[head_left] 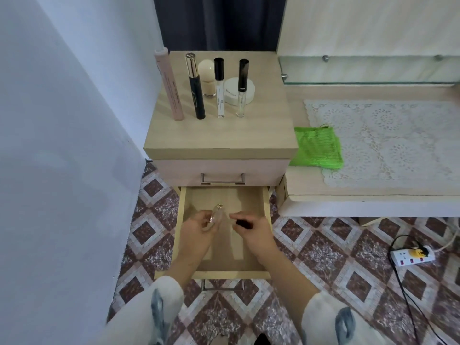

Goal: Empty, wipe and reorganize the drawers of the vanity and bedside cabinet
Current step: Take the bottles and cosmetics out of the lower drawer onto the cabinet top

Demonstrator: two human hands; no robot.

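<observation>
The bedside cabinet (219, 135) has its lower drawer (265, 212) pulled out, its upper drawer (221, 171) closed. Both my hands are inside the open drawer. My left hand (199, 229) grips a small clear perfume bottle (217, 213) with a gold cap. My right hand (251, 230) has curled fingers around a small dark object (242, 223), mostly hidden. On the cabinet top stand a pink tube (169, 85), a black and gold tube (195, 87), two clear vials with black caps (219, 88), a cream round-topped bottle (207, 75) and a white round case (239, 92).
A green cloth (317, 148) lies on the vanity top (373, 190) beside a white lace mat (390, 140). A glass shelf (368, 68) runs above. A wall (62, 145) bounds the left. A power strip (412, 255) with a black cable lies on the patterned floor.
</observation>
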